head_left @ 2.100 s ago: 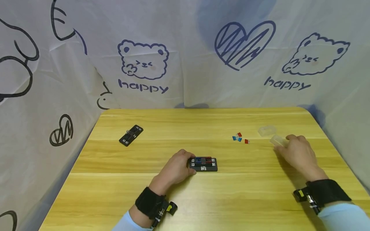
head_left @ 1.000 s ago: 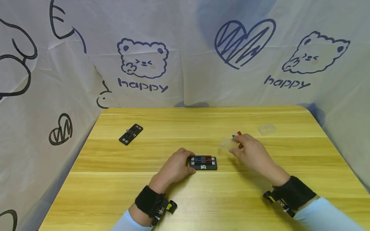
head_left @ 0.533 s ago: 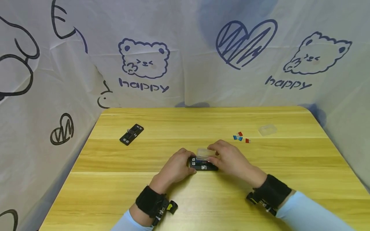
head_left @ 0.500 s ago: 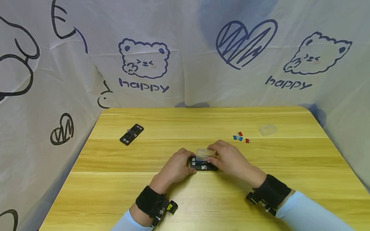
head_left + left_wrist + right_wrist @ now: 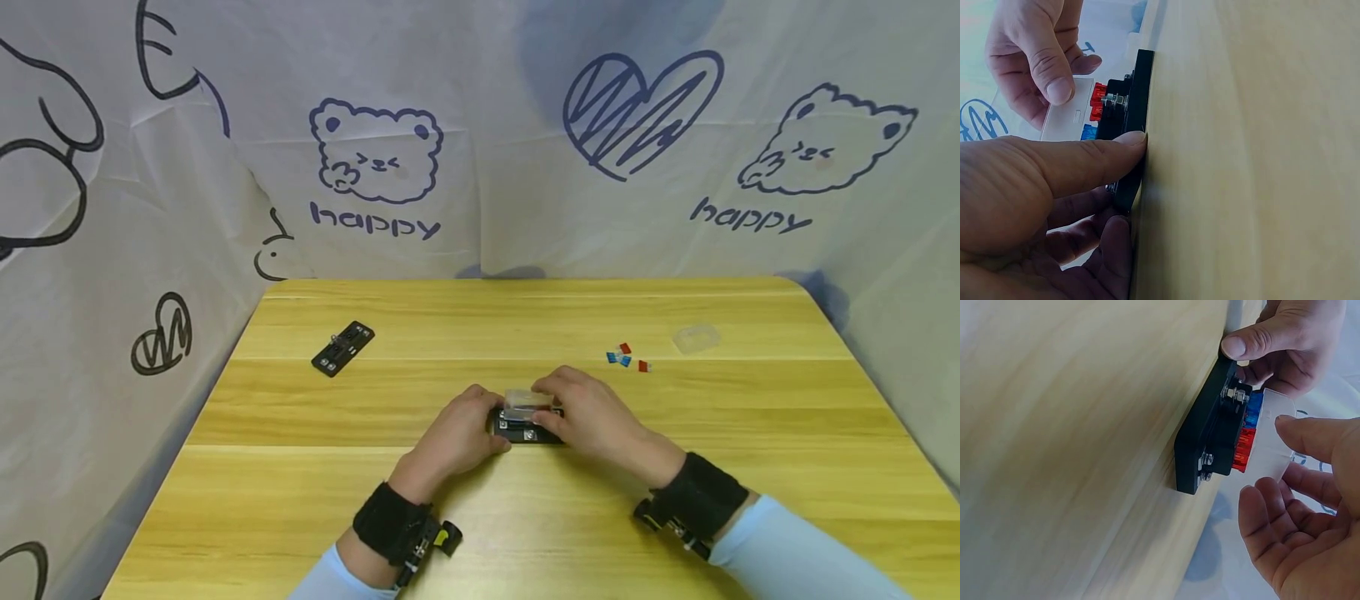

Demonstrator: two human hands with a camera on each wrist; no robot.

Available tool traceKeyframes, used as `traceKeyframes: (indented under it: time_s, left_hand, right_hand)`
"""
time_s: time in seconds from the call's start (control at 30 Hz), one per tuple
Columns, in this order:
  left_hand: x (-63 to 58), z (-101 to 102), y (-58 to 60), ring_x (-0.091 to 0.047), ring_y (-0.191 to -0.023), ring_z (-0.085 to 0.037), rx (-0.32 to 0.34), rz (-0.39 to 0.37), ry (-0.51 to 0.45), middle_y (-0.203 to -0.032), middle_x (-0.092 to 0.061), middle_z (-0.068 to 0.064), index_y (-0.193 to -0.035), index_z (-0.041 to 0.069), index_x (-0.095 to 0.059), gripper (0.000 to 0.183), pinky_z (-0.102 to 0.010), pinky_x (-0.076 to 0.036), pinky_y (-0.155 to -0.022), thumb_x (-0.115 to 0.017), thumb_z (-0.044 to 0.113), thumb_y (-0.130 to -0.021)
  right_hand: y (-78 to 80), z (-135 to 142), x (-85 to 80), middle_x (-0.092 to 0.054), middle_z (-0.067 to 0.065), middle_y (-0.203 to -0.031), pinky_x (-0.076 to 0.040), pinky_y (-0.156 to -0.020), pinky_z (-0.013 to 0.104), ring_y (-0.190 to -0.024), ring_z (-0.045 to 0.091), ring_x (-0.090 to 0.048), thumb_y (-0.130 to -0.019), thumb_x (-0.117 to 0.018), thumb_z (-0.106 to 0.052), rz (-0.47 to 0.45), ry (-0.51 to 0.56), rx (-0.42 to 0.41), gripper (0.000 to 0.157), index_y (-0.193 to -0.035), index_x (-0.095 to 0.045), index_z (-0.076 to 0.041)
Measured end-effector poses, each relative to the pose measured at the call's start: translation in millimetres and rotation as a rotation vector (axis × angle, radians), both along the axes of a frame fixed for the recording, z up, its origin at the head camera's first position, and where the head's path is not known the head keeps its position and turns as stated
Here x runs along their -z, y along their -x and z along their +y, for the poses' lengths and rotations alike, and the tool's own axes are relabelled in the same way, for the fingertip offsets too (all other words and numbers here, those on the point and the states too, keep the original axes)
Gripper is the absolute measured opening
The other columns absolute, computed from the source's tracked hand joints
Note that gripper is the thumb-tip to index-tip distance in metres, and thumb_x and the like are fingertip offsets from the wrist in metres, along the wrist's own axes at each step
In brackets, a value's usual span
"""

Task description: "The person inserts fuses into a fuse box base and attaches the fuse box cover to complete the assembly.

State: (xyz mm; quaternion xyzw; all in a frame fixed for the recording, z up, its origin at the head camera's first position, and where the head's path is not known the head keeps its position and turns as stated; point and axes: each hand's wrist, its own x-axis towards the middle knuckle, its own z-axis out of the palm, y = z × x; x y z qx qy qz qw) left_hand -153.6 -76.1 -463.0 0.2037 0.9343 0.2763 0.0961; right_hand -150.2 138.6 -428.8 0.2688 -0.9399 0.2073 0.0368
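A black fuse block (image 5: 1205,425) with screw terminals rests on the table, red fuses (image 5: 1244,450) and blue fuses (image 5: 1254,409) standing in its middle. My left hand (image 5: 459,433) grips its left end, thumb on the near edge and fingers on the far side. Between thumb and fingers, my right hand (image 5: 596,421) pinches a clear plastic cover (image 5: 525,405). In the right wrist view the cover's rim is right at the fuse tops, partly over them. The left wrist view shows the cover (image 5: 1069,115) from the other side, with the right thumb on its face.
A second black fuse block (image 5: 342,348) lies at the back left of the wooden table (image 5: 360,508). Several loose red and blue fuses (image 5: 619,357) lie right of centre. Another clear cover (image 5: 696,338) is at the back right. White printed cloth (image 5: 517,217) surrounds the table.
My right hand took the clear cover from the back right, carried it left past the loose fuses and brought it over the fuse block. The left hand has kept its hold.
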Motion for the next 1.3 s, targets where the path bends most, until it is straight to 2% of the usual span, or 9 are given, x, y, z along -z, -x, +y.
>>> traceKeyframes:
  time_s: [0.57, 0.97, 1.3]
  left_hand:
    - [-0.2, 0.2, -1.9, -0.056, -0.102, -0.02, -0.007, -0.005, -0.004, -0.119, -0.057, -0.007, -0.128, 0.009, -0.058, 0.058, -0.038, -0.049, -0.089, -0.08, 0.028, -0.078]
    - [-0.9, 0.5, -1.8, -0.056, -0.102, -0.021, -0.007, -0.01, -0.002, -0.12, -0.057, -0.008, -0.128, 0.009, -0.058, 0.058, -0.039, -0.049, -0.089, -0.08, 0.029, -0.078]
    - [-1.9, -0.6, -2.2, -0.056, -0.105, -0.021, -0.003, -0.012, -0.001, -0.121, -0.057, -0.008, -0.129, 0.01, -0.058, 0.057, -0.039, -0.048, -0.091, -0.078, 0.029, -0.08]
  right_hand:
    - [-1.4, 2.2, 6.8, -0.063, 0.006, -0.109, -0.052, -0.08, 0.039, -0.094, 0.019, -0.059, -0.087, -0.072, -0.027, -0.028, -0.022, -0.012, 0.033, -0.115, -0.066, -0.01]
    - [-1.7, 3.9, 11.9, -0.064, 0.005, -0.108, -0.052, -0.075, 0.038, -0.086, 0.015, -0.058, -0.084, -0.075, -0.027, 0.0, -0.002, -0.005, 0.035, -0.114, -0.066, -0.012]
    - [0.8, 6.1, 13.7, -0.064, 0.002, -0.106, -0.052, -0.076, 0.037, -0.085, 0.014, -0.057, -0.085, -0.074, -0.028, -0.041, -0.008, 0.0, 0.034, -0.115, -0.066, -0.014]
